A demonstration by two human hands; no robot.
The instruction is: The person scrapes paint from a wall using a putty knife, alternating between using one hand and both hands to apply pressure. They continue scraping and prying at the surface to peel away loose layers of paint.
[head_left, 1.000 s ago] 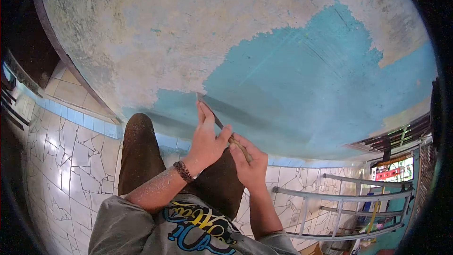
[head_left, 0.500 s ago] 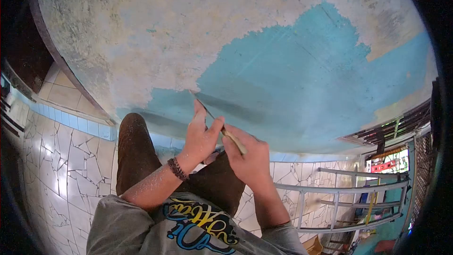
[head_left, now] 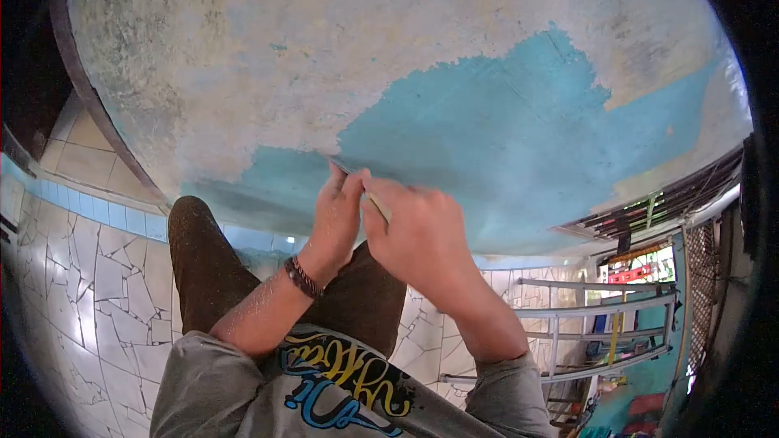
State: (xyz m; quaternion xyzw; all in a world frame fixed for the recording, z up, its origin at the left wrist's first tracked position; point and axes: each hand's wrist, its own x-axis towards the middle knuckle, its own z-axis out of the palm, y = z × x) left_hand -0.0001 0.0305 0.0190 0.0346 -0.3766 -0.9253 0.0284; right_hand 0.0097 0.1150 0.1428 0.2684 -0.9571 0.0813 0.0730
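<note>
A wall with blue paint (head_left: pixel 487 126) and a bare, mottled whitish area (head_left: pixel 308 24) rises in front of me. The thin scraper (head_left: pixel 380 209) points up and left, its tip at the ragged lower edge of the blue paint. My right hand (head_left: pixel 418 235) is closed around its handle. Beside it, my left hand (head_left: pixel 339 219) is closed with its fingers on the blade near the tip. A dark beaded bracelet (head_left: pixel 302 277) circles my left wrist, and pale dust specks cover that forearm.
A metal ladder (head_left: pixel 600 308) lies at the right, near a barred window (head_left: pixel 649 276). Pale cracked-pattern tiles (head_left: pixel 122 292) cover the floor. A dark-edged doorway is at the left. My bent knees are close below the wall.
My right hand has moved up and slightly left, nearer my left hand, covering more of the scraper. The view has shifted a little, with the ladder now farther left.
</note>
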